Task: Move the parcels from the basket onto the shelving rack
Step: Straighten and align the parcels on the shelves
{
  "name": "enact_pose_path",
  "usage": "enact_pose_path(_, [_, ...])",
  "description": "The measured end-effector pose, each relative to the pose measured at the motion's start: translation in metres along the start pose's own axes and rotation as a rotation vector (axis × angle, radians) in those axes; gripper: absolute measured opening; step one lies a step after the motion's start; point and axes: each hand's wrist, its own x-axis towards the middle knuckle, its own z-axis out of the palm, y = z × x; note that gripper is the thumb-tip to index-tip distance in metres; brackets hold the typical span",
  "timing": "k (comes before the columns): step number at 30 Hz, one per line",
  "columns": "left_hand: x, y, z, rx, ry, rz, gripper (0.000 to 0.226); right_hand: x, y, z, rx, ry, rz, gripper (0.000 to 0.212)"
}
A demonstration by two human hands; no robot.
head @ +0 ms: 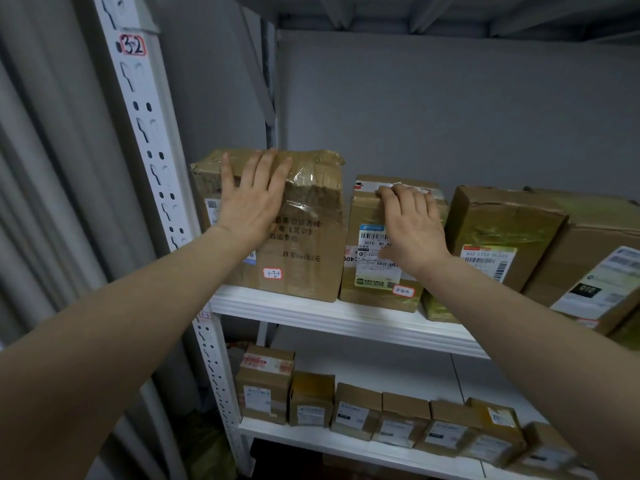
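On the upper white shelf [332, 315] of the rack stand two brown parcels side by side at the left end. My left hand [251, 199] lies flat with straight fingers against the front top of the large taped parcel [304, 244], which carries a small sticker "3-2-1". My right hand [412, 225] presses flat on the front of the narrower parcel [370, 271], over its white shipping label; its sticker reads "3-2-2". The basket is out of view.
Two more brown boxes [502, 233] sit to the right on the same shelf. The lower shelf [346, 445] holds a row of several small boxes. A white slotted upright [152, 140] marked "3-2" stands at the left, with a grey wall behind.
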Motion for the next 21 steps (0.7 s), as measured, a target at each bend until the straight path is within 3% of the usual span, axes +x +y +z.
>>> enact_pose_path(5, [-0.004, -0.001, -0.003, -0.027, 0.000, 0.019, 0.121, -0.001, -0.001, -0.005, -0.003, -0.006, 0.027, 0.120])
enact_pose_path(13, [0.004, 0.015, -0.011, 0.012, 0.090, 0.161, 0.132, -0.025, 0.023, -0.034, -0.049, 0.060, 0.008, 0.124])
enact_pose_path(21, [0.008, 0.038, -0.043, 0.105, -0.138, 0.098, 0.135, -0.062, 0.094, -0.066, 0.030, 0.100, 0.016, 0.124])
